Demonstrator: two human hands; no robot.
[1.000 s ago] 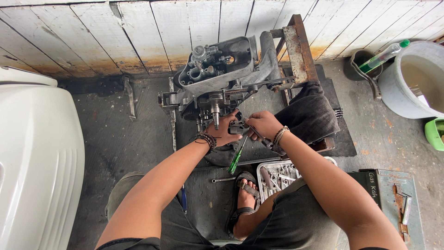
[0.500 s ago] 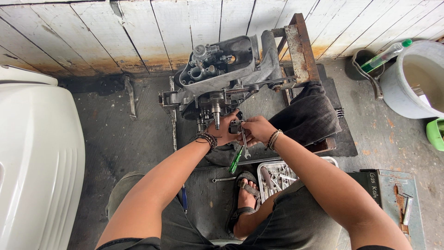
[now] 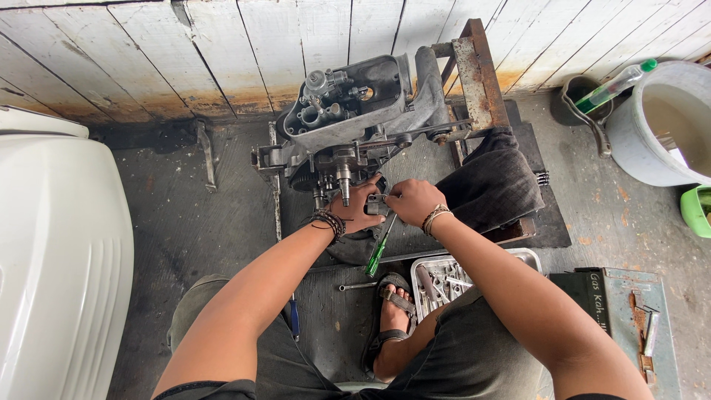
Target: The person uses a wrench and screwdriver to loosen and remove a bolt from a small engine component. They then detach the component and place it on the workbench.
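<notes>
head view: right hand (image 3: 412, 201) grip closed on green screwdriver (image 3: 378, 252), handle pointing down-left; left hand (image 3: 358, 210) steadies it.

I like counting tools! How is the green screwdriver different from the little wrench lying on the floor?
The green screwdriver has a bright see-through green handle; the wrench is plain grey metal all over. The screwdriver stands steeply, just under the right hand, while the wrench lies flat and apart from both hands. The screwdriver looks longer and thicker; the wrench is thin. Both are hand tools near the engine.
</notes>
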